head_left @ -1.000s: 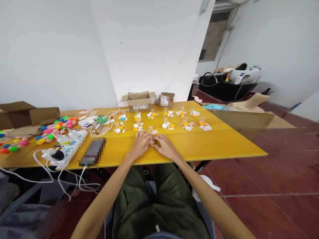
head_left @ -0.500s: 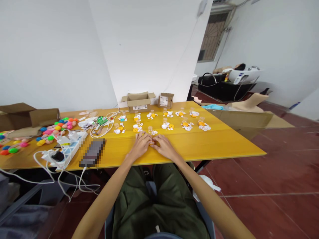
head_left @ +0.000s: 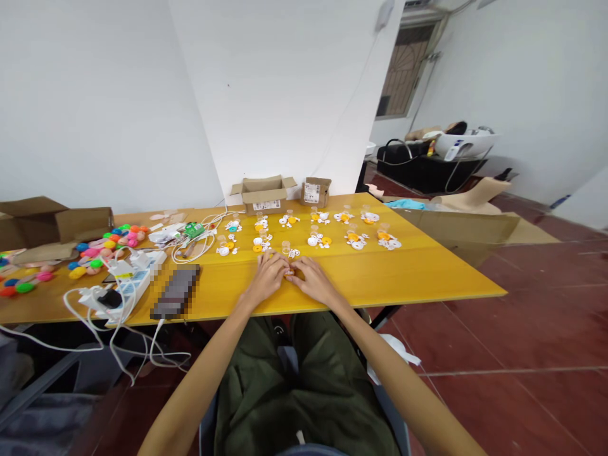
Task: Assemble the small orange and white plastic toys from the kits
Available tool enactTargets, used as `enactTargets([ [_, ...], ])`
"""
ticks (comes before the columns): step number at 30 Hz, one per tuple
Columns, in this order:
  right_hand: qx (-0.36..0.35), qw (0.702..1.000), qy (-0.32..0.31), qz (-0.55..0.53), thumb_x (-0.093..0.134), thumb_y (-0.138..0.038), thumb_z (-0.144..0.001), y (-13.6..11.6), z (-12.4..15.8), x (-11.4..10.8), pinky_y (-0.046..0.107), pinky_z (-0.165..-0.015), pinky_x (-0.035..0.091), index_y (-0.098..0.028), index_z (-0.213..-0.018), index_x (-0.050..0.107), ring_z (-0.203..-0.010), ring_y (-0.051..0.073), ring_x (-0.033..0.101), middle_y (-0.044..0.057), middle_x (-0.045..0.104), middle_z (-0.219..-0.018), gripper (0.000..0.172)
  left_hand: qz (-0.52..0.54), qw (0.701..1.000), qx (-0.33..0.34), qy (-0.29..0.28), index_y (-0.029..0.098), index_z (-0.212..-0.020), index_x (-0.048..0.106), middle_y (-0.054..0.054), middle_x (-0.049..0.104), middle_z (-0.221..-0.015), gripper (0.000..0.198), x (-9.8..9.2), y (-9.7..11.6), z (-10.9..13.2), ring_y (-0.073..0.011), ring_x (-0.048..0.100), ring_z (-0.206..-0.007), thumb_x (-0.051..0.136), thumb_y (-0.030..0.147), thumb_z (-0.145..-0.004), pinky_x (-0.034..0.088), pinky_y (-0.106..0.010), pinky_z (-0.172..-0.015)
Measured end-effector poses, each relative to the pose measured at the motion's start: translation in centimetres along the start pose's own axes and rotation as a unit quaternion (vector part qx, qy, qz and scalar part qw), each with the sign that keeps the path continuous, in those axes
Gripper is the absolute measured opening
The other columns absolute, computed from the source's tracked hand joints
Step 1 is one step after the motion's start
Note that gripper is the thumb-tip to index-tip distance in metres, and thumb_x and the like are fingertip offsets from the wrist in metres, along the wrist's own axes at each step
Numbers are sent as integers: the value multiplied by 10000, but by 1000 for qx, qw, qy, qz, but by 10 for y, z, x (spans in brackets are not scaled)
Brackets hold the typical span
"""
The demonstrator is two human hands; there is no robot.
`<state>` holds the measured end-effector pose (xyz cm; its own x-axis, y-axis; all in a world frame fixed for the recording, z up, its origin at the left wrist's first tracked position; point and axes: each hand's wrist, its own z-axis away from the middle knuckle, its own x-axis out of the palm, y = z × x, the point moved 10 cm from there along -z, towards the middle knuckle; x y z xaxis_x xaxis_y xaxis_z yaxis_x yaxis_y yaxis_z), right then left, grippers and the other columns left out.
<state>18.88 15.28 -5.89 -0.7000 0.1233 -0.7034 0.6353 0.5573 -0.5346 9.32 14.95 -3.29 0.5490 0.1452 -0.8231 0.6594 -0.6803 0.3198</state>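
- Orange with some white, a small toy part (head_left: 289, 272) sits near the front edge of the worktop (head_left: 380, 272), between the two hands and partly covered by them.
- Step in hand, as I judge: both hands are handling this one part closely.
- Next move, I think, calls for light and steady fingers, because the part is so small.
- Left hand (head_left: 272, 278): its fingers are bent and narrow, at the part; whether they pinch it, I cannot tell.
- Right hand (head_left: 313, 280): thumb and finger are slightly apart beside the part; the grip is also hidden.
- Just beyond stands a clear cup (head_left: 285, 247), beside white pieces (head_left: 295, 253).
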Motion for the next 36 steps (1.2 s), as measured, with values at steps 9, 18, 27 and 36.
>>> enactTargets([
  [9, 7, 1000, -1, -5, 669, -226, -886, 1, 0, 0, 337, -870, 467, -227, -970, 698, -956, 218, 584, 49, 632, -962, 89, 6, 1000, -14, 7, 242, -870, 668, -47, 675, -1003, 174, -1, -3, -3, -259, 507, -1144, 524, 198, -958, 377, -424, -978],
  [18, 12, 1000, -4, 6, 674, -216, -880, 0, -1, 0, 340, -874, 471, -223, -964, 693, -956, 220, 593, 51, 636, -967, 86, 12, 1000, -14, -11, 247, -858, 685, -49, 680, -1009, 185, 4, -5, -3, -268, 501, -1156, 533, 195, -948, 370, -447, -979],
  [27, 9, 1000, 2, 12, 670, -236, -887, 1, 0, 1, 341, -865, 468, -225, -962, 691, -947, 218, 591, 49, 629, -957, 79, 5, 1000, -5, -8, 238, -829, 667, -41, 686, -989, 185, 2, -2, -3, -257, 513, -1130, 537, 181, -948, 377, -428, -959],
  [36, -1, 1000, 7, 6, 663, -257, -894, 0, 0, 0, 345, -867, 468, -233, -956, 693, -931, 218, 581, 45, 623, -942, 73, 2, 1000, -5, -19, 243, -842, 677, -44, 680, -1005, 197, 5, -3, -3, -260, 517, -1130, 524, 179, -950, 383, -434, -959],
])
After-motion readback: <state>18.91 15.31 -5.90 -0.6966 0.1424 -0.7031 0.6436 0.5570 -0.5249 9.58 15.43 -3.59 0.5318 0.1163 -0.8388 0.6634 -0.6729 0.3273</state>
